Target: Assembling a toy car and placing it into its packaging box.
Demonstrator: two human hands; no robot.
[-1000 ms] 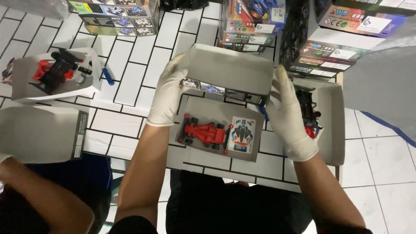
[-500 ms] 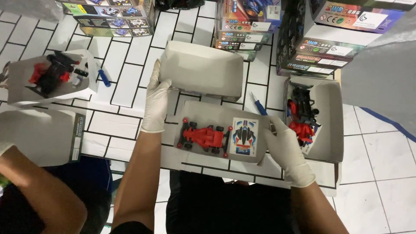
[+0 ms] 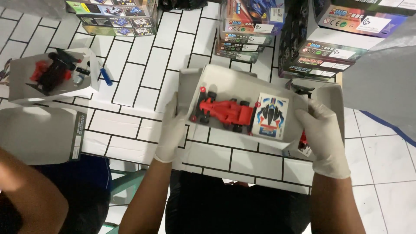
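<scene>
I hold a white cardboard tray (image 3: pixel 225 80) between both gloved hands, a little above the white tiled table. A red toy race car (image 3: pixel 225 112) lies in it, with a sticker sheet (image 3: pixel 271 115) showing a blue and black car to its right. My left hand (image 3: pixel 172 130) grips the tray's left end. My right hand (image 3: pixel 323 138) grips its right end. Behind my right hand, a second white tray (image 3: pixel 336 97) holds black and red car parts, mostly hidden.
At the left an open white box (image 3: pixel 19 76) holds a red and black toy car, with a blue tool (image 3: pixel 105 76) beside it. A grey box lid (image 3: pixel 39 134) lies below it. Another person's arm (image 3: pixel 26 195) is at the lower left. Stacks of colourful boxes (image 3: pixel 247 26) line the back.
My left hand has left the white lid at the back and taken the tray's left end. The tray with the red car has moved up and to the right.
</scene>
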